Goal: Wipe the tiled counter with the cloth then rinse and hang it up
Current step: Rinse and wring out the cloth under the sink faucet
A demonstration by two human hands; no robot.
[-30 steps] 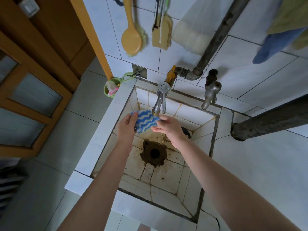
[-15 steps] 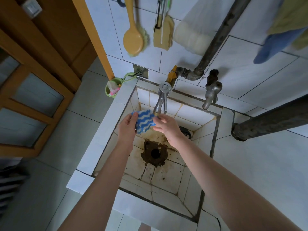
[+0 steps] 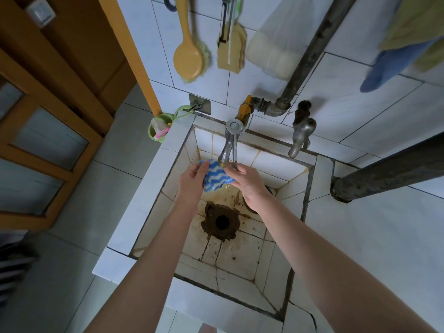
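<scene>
Fingers [image 3: 201,168] of the left hand [image 3: 191,182] are pinching one edge of the blue-and-white wavy-striped cloth [image 3: 216,179], and the right hand [image 3: 251,185] is gripping the other. It's stretching crosswise between them, just under the chrome tap spout [image 3: 227,150], above the stained tiled sink [image 3: 240,253]. Both hands are equally near, so rinsing looks to be underway.
</scene>
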